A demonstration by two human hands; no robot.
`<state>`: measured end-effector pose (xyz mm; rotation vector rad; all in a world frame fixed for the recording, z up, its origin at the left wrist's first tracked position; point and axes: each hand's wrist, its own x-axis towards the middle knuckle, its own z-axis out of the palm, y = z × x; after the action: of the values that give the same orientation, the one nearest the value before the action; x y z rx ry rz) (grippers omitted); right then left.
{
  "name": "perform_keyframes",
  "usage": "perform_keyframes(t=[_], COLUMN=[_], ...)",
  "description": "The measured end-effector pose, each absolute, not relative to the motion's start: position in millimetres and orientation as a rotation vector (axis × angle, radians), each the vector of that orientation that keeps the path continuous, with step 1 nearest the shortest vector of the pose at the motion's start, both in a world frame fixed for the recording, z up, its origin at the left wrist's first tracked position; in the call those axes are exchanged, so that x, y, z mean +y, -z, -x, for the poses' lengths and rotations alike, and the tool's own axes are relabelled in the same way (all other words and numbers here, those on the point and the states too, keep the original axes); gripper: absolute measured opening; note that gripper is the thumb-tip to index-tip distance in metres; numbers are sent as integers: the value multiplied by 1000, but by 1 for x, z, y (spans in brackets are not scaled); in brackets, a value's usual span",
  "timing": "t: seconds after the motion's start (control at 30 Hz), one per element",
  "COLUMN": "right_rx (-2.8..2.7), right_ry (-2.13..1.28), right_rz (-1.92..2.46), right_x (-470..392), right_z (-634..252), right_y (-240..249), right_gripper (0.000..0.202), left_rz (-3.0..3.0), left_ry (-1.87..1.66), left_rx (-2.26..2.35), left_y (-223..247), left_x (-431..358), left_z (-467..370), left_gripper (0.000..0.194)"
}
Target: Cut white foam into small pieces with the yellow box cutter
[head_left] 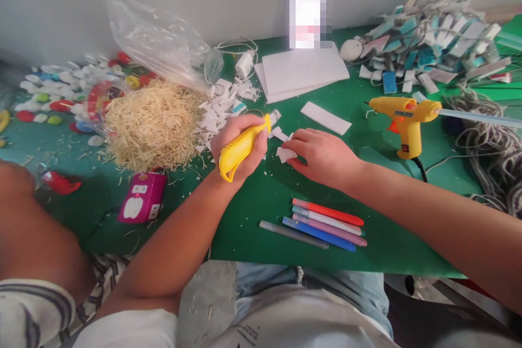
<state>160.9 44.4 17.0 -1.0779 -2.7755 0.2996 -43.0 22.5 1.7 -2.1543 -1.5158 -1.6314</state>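
My left hand [240, 147] is wrapped round a yellow utility knife [242, 148], its short blade [275, 116] pointing away to the right. Close by on the right, my right hand [322, 155] has its fingertips closed on a small white scrap [285, 154], which looks like cut foam board. Another small white piece [279, 134] lies between the blade and my right fingers. Just beyond my right hand rests a white rectangular strip [326, 118] on the green table [244, 228].
Several markers [326, 223] lie near the front edge. A yellow glue gun [408, 119] stands right, by grey yarn [485, 136]. Wood shavings [153, 125], white scraps [216, 114] and a purple power socket [142, 197] are left. White sheets [304, 73] lie behind. Another person's arm [36, 223] is far left.
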Motion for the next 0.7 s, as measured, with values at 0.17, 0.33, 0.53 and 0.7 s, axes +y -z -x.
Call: perform_keyframes(t=[0.17,0.33,0.53,0.7], right_rx=[-2549,-2294,-2347,-2426], right_ry=[-497,-698,-667,-442], right_rz=[1107,1239,1182,1367], right_x=[43,46,50,58], right_z=[-169,-173,-171,-160], right_y=[-7,-2,-5,-17], right_gripper=[28,30,27,38], left_rz=[2155,2118,2132,2182], left_ry=[1578,1553,1538,1590], left_rx=[-1520,-1539,-1564,-1514], left_y=[-1,0,-1,-2], left_x=[22,23,22,22], left_z=[42,42,42,41], left_gripper=[27,28,29,21])
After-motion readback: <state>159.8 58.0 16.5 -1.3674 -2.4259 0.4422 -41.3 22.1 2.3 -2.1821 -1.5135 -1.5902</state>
